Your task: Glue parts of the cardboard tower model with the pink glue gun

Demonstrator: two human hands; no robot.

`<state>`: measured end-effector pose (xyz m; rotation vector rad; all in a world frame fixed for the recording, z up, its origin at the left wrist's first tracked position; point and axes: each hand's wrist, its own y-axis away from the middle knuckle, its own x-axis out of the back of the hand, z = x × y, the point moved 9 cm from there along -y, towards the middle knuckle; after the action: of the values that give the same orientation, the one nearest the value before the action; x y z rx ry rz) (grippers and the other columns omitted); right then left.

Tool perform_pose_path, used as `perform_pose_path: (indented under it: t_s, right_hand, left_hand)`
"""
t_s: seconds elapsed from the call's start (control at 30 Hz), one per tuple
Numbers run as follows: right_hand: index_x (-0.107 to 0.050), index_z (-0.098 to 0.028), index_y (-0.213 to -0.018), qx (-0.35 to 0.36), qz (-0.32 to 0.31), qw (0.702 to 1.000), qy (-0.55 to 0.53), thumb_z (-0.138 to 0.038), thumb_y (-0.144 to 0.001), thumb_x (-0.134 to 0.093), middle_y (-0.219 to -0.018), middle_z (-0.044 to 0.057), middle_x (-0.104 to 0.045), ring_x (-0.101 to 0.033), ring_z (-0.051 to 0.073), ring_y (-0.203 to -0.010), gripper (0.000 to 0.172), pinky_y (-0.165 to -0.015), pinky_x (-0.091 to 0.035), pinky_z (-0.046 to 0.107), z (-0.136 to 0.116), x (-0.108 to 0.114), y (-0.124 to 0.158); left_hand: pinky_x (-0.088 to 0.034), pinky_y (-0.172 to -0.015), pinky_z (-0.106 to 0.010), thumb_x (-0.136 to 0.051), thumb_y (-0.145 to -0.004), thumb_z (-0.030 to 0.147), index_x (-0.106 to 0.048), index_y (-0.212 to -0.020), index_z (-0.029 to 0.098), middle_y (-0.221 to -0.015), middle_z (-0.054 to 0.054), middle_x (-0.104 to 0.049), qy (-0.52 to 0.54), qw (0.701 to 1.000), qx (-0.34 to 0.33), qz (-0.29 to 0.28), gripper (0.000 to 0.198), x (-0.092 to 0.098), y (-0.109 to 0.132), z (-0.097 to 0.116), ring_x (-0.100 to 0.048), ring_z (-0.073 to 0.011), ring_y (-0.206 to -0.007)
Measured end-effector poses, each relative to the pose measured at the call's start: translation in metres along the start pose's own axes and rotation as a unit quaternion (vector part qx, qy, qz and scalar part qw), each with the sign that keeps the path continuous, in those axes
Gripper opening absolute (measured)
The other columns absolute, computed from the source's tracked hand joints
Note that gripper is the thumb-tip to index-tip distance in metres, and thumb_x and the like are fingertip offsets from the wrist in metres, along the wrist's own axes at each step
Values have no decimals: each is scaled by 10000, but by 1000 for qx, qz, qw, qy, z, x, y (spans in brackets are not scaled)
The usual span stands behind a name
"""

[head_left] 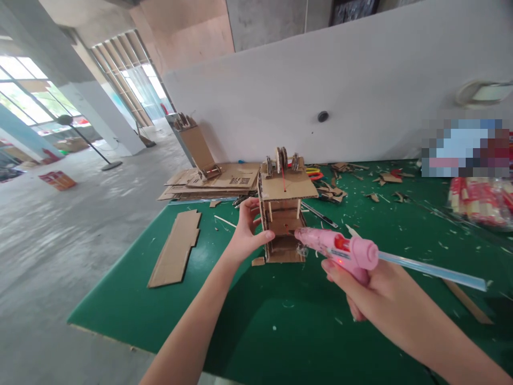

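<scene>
A small cardboard tower model [284, 206] stands upright on the green table [280, 321]; it has a flat roof plate with pulley-like discs and a red string on top. My left hand [247, 230] grips the tower's left side, thumb pressed on its front edge. A pink hot glue gun [340, 248] sits in my right hand [366, 289], its nozzle touching the tower's lower front right. A clear glue stick [433, 270] pokes out of the gun's back toward the right.
A long cardboard strip [176, 247] lies left of the tower. Stacked cardboard sheets [212, 182] and another cardboard model [198, 149] sit at the far left corner. Scissors [315, 173], scraps [360, 184] and a bag of sticks [481, 200] lie along the back and right. The table's left edge drops to the floor.
</scene>
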<state>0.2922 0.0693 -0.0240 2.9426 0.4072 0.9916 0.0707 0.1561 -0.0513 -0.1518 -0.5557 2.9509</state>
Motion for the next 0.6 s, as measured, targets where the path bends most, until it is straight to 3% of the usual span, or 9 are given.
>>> perform_pose_path:
  t_s: [0.3, 0.5, 0.6]
  right_hand:
    - [-376, -249, -420, -19, 9, 999, 26, -606, -987, -456, -410, 4, -477, -497, 127, -399, 674, -483, -491, 268, 11, -2, -5]
    - [-350, -253, -437, -16, 19, 999, 28, -586, -981, -476, -396, -5, -452, -473, 130, -386, 650, -467, -458, 270, 6, 0, -1]
    - [-455, -266, -506, 12, 42, 998, 35, -542, -983, -496, -397, -19, -455, -463, 144, -376, 552, -437, -418, 282, -2, 5, 1]
  left_hand:
    - [-458, -1078, -482, -940, -555, 632, -450, -1259, 336, -1313, -73, -535, -23, 999, -18, 15, 908, 0, 0, 2, -539, -319, -1292]
    - [-452, -1081, -482, -930, -568, 640, -446, -1280, 343, -1304, -68, -533, -32, 999, -30, 14, 911, 0, 0, 2, -534, -319, -1294]
    - [-454, -1077, -474, -932, -561, 644, -442, -1283, 338, -1306, -69, -528, -32, 999, -29, 15, 925, 0, 0, 1, -531, -318, -1297]
